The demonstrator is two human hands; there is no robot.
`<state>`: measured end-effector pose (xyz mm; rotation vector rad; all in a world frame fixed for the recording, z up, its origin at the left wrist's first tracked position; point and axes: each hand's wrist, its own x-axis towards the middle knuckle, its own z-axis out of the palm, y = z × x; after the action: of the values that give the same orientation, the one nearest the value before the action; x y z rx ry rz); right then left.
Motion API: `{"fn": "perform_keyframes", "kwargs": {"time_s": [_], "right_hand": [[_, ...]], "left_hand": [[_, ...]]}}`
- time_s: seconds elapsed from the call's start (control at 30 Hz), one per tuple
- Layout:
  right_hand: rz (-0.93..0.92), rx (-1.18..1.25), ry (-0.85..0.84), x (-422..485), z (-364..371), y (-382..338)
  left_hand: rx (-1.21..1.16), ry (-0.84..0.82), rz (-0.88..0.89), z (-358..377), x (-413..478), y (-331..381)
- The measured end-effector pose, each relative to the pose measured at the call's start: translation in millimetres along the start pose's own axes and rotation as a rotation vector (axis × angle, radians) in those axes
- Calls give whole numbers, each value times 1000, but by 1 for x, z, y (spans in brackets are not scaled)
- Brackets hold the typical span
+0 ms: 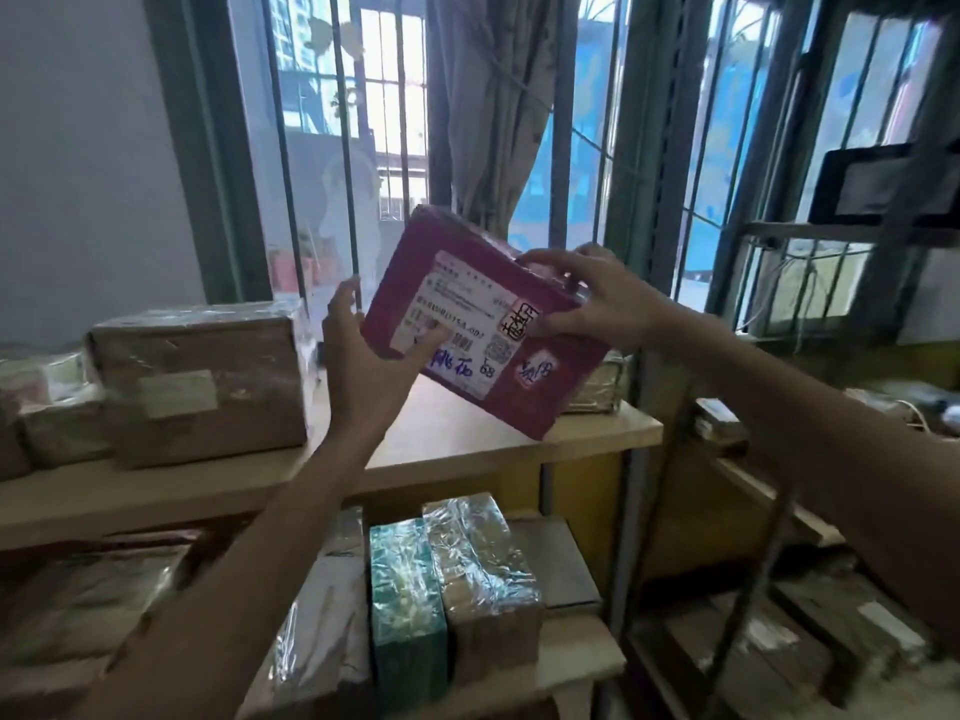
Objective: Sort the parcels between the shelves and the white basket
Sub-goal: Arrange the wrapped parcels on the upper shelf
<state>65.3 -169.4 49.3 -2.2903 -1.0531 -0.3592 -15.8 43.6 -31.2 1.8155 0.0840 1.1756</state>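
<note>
Gripping left edge with left hand (pixel 363 366), thumb pressing label (pixel 462 298); pinching right edge with right hand (pixel 602 298). Holding tilted magenta parcel (pixel 452 241) above upper shelf (pixel 467 439), near brown carton (pixel 202 376). Seeming light, stiff, film-slick; gripping opposite edges likely safest.

Parcel storeroom: shelves (pixel 467 444) of wrapped parcels (pixel 202 387)

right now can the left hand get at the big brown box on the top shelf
Probably yes: the big brown box sits beside the left hand with nothing between, but that hand grips the magenta parcel and would need to let go.
</note>
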Motion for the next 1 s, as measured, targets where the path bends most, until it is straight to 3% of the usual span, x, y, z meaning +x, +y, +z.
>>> {"fn": "perform_keyframes", "kwargs": {"time_s": [0.13, 0.23, 0.3, 0.4, 0.5, 0.7, 0.83, 1.0], "right_hand": [[82, 262, 133, -18, 4, 14], [182, 442, 273, -42, 17, 20], [229, 483, 367, -64, 27, 28], [349, 495, 454, -114, 33, 44], [506, 530, 534, -174, 35, 66], [758, 560, 654, -294, 54, 131], [1068, 556, 749, -393, 115, 187], [1442, 523, 726, -504, 228, 247]], "left_hand": [[-235, -235, -142, 42, -45, -14], [-360, -460, -168, 64, -67, -7], [-379, -526, -154, 74, -82, -7], [-325, -552, -14, 86, -108, -10], [-286, -684, 115, 104, -143, -8], [-253, -934, 136, 170, -233, -23], [-91, -1203, 107, 205, -323, -74], [93, -1448, 185, 216, -441, -167]]}}
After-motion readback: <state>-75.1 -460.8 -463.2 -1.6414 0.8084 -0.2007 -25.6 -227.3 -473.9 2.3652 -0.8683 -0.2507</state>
